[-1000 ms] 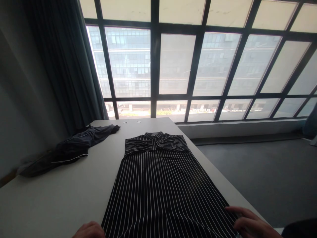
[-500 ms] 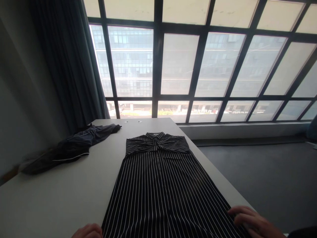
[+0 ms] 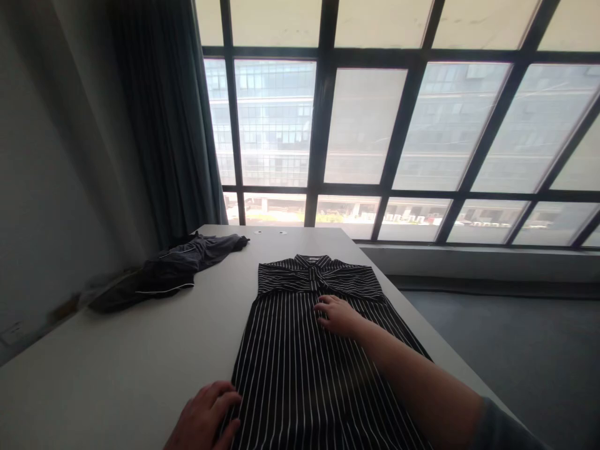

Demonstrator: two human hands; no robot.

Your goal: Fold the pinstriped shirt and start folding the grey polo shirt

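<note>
A black shirt with white stripes [image 3: 285, 350] lies flat on the white table, its collar toward the window and both sleeves folded across the chest. Over the upper middle of the shirt, just below the folded sleeves, my right hand [image 3: 341, 317] reaches out palm down with fingers spread. My left hand [image 3: 209, 412] is at the shirt's lower left edge, fingers apart, their tips on or just over the cloth. Neither hand grips anything. The lower end of the shirt runs out of view at the bottom.
A dark garment with white piping [image 3: 173, 272] lies crumpled along the left side of the white table [image 3: 140, 369]. Beyond the far end stand large framed windows and a dark curtain [image 3: 173, 125]. Grey floor [image 3: 492, 337] lies past the right table edge.
My right hand has moved from the shirt's lower right edge up to its upper middle. My left hand has come further into view along the left edge. The view has turned slightly left.
</note>
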